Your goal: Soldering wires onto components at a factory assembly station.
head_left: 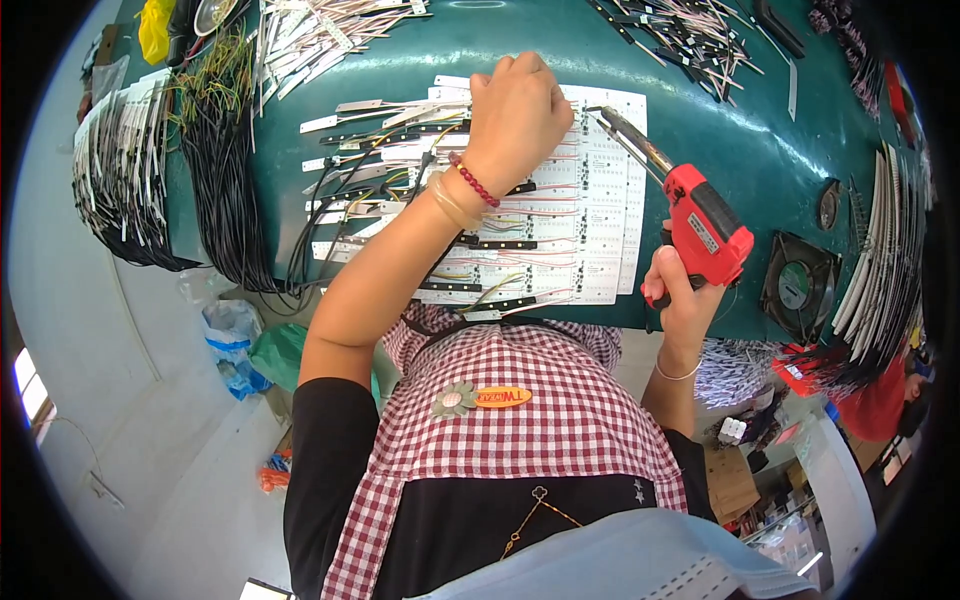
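Green and crowded, the table [760, 150] curves across the upper part of the view; bundles of black wires [215, 190] hang over its left edge, and loose wired strips [690, 35] lie scattered along its far side; a small black fan [797, 285] sits near its right end. At the middle lies a white panel of circuit boards [600, 200], with narrow strips and thin coloured leads laid in rows across it. The left hand [515, 115] rests on the panel's upper part, fingers curled down into a loose fist against the boards; what they pinch, if anything, cannot be told; a red bead bracelet [475, 182] circles the wrist. The right hand [680, 295] is clenched around the grip of a red soldering gun [705, 232], held just off the panel's right edge; its metal tip [625, 128] slants up and left over the panel's upper right corner, near the left hand.
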`<move>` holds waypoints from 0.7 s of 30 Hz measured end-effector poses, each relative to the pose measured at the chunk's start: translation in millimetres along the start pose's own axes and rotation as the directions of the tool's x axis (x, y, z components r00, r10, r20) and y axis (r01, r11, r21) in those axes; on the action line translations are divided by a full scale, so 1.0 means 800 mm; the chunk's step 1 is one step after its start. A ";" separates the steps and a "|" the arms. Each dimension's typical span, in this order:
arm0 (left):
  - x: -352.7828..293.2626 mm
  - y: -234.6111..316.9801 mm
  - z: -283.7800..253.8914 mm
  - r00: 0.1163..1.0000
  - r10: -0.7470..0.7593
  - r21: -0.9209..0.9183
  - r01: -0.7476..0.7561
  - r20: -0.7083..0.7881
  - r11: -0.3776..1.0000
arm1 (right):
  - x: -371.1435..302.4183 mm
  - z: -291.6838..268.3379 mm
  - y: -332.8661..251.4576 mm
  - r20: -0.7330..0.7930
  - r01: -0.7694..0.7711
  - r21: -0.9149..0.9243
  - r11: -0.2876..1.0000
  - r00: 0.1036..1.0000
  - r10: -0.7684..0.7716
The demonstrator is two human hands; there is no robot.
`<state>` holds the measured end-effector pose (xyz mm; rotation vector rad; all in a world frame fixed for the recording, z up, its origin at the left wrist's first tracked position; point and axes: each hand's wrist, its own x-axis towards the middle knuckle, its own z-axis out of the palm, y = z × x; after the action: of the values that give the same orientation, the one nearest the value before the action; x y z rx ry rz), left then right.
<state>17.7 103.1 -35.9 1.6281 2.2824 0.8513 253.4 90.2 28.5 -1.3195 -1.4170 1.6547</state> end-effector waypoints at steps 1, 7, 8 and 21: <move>0.000 0.000 0.000 1.000 0.001 0.000 -0.001 0.000 1.000 | 0.000 0.001 0.000 -0.007 -0.008 0.009 1.000 1.000 0.008; 0.000 0.000 0.005 0.998 0.025 0.023 -0.024 -0.050 0.999 | 0.003 0.001 0.002 0.031 -0.003 -0.046 0.999 1.000 0.004; 0.000 0.001 0.006 0.997 0.038 0.019 -0.037 -0.060 0.999 | 0.003 0.002 0.002 0.035 -0.003 -0.046 0.999 0.999 0.004; -0.003 0.002 0.002 0.995 0.078 0.009 -0.078 -0.058 0.997 | 0.002 0.001 0.003 0.032 -0.010 -0.046 0.999 0.999 0.012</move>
<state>20.6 101.5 -37.2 1.7277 2.2752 0.9221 252.7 90.4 25.4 -1.3335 -1.4767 1.6672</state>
